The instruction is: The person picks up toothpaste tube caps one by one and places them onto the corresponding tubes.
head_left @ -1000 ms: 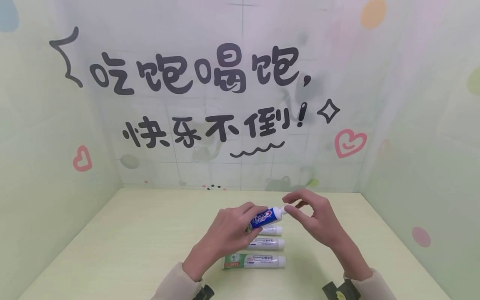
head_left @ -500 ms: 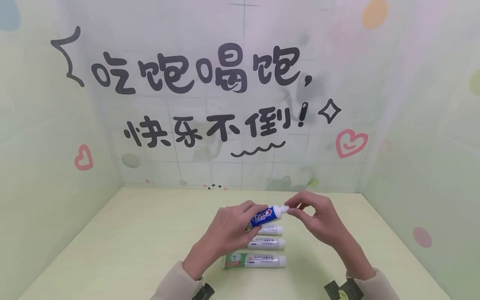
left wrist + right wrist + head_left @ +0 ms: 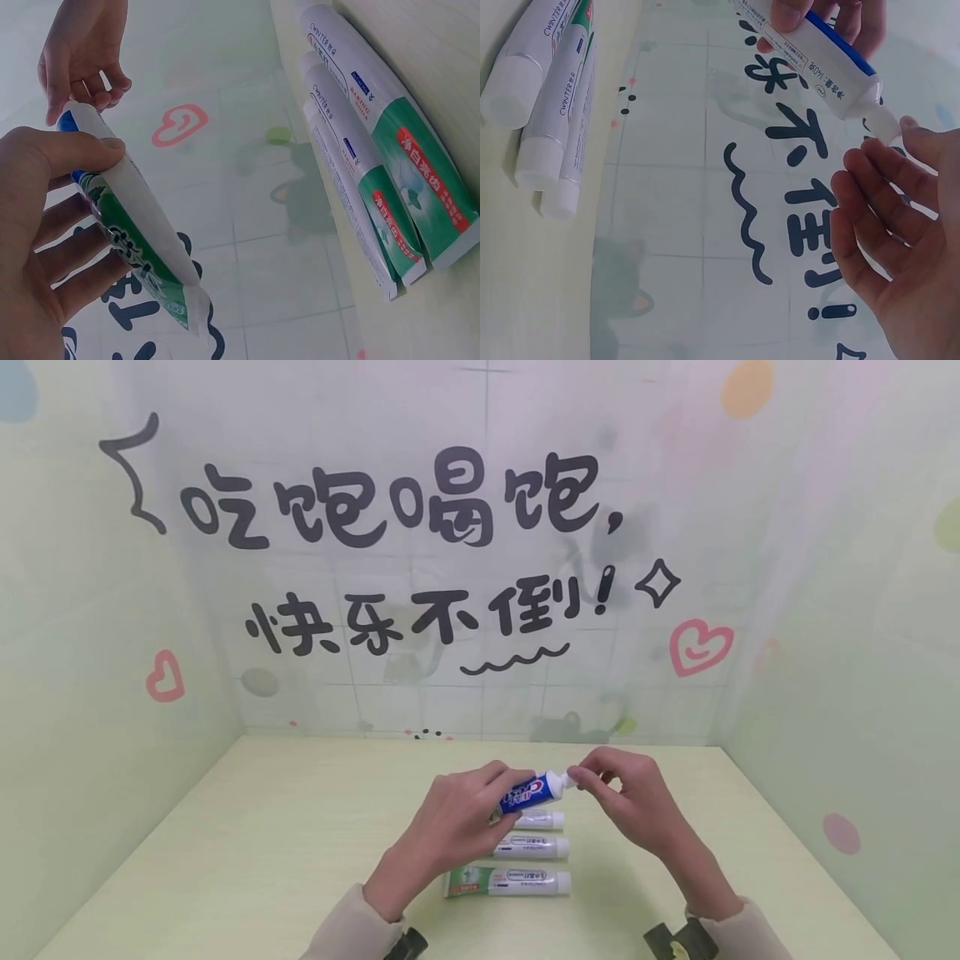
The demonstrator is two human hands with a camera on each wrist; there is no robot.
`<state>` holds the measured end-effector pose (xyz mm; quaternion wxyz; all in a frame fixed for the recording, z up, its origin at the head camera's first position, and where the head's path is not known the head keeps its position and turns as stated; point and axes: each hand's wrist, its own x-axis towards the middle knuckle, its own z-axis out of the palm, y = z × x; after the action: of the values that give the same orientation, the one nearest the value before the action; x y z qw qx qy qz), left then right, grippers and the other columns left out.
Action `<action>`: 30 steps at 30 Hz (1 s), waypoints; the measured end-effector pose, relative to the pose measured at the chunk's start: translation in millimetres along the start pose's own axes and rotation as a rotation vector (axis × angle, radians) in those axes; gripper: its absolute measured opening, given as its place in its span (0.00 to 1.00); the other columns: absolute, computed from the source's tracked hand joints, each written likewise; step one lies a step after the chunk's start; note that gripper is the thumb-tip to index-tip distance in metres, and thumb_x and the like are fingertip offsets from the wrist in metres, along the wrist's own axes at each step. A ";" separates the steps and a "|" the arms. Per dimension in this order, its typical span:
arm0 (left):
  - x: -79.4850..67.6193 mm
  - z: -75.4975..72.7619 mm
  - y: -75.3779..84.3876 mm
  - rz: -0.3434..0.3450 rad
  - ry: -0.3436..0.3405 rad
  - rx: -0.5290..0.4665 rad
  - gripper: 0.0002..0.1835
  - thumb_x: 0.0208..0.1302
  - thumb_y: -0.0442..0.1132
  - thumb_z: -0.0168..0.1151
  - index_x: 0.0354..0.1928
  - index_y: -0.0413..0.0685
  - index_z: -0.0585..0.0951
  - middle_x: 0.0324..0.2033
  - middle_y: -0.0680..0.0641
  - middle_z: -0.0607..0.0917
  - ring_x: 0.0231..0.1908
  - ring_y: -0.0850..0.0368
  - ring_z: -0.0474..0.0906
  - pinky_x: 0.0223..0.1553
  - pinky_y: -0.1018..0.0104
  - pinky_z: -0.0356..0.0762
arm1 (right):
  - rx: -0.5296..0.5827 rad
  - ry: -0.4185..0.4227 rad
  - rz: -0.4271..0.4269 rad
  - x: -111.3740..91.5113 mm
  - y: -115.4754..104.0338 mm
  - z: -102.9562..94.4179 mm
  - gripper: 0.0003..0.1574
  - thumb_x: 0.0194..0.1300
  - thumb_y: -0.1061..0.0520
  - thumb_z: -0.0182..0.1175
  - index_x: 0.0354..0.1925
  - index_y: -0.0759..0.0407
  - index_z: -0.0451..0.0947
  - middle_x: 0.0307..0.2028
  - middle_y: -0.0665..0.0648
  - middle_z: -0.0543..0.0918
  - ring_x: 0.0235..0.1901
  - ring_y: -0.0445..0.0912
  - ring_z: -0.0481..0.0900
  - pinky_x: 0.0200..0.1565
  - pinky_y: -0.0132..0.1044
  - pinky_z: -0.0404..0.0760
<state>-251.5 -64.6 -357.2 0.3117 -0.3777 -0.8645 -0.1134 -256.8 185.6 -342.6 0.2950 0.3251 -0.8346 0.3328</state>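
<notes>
My left hand grips a toothpaste tube, blue with white at its head end; the left wrist view shows the tube's green and white lower part. The tube is held above the table, tilted, its head pointing to the right. At that end the thumb and index finger of my right hand pinch the small white cap. The cap lies against the tube's end; whether it is loose I cannot tell. The other fingers of the right hand are loosely bent in the right wrist view.
Below the hands lie three more toothpaste tubes in a row, white caps to the right: a large green-and-white tube, a middle tube and a far tube partly hidden. The pale table is enclosed by printed walls.
The right index finger, raised off the cap a second ago, has come down so that thumb and index finger pinch it. The left hand and the tube have hardly moved.
</notes>
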 end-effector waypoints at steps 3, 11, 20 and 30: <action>0.0 0.5 0.2 0.000 -0.003 -0.008 0.24 0.57 0.47 0.66 0.57 0.61 0.77 0.41 0.59 0.83 0.29 0.69 0.78 0.26 0.79 0.72 | -0.016 0.000 0.009 0.0 -1.2 -0.7 0.02 0.63 0.57 0.63 0.34 0.49 0.82 0.28 0.41 0.83 0.27 0.32 0.76 0.31 0.30 0.80; 0.2 1.5 -0.1 -0.006 -0.013 -0.009 0.25 0.57 0.47 0.67 0.58 0.60 0.76 0.41 0.59 0.83 0.30 0.68 0.79 0.27 0.77 0.75 | 0.099 -0.061 -0.071 0.5 -2.9 -4.9 0.15 0.56 0.63 0.68 0.43 0.51 0.81 0.38 0.46 0.85 0.34 0.35 0.81 0.35 0.31 0.82; -0.8 1.6 -0.2 -0.007 -0.009 0.003 0.24 0.57 0.47 0.66 0.58 0.61 0.77 0.40 0.59 0.82 0.29 0.69 0.78 0.27 0.78 0.74 | 0.084 -0.026 -0.096 1.1 -2.2 -2.2 0.11 0.55 0.64 0.69 0.38 0.53 0.83 0.33 0.46 0.86 0.30 0.35 0.80 0.32 0.31 0.81; -0.8 1.0 -0.2 -0.002 0.010 0.017 0.24 0.57 0.47 0.66 0.58 0.61 0.77 0.40 0.59 0.82 0.29 0.69 0.77 0.26 0.78 0.72 | -0.047 0.015 -0.046 -1.0 -2.0 2.5 0.01 0.62 0.56 0.65 0.32 0.49 0.83 0.28 0.41 0.83 0.26 0.32 0.75 0.30 0.27 0.78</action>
<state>-251.7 -64.7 -358.5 0.3192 -0.3738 -0.8641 -0.1082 -255.4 183.0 -344.1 0.3167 0.3347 -0.8322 0.3084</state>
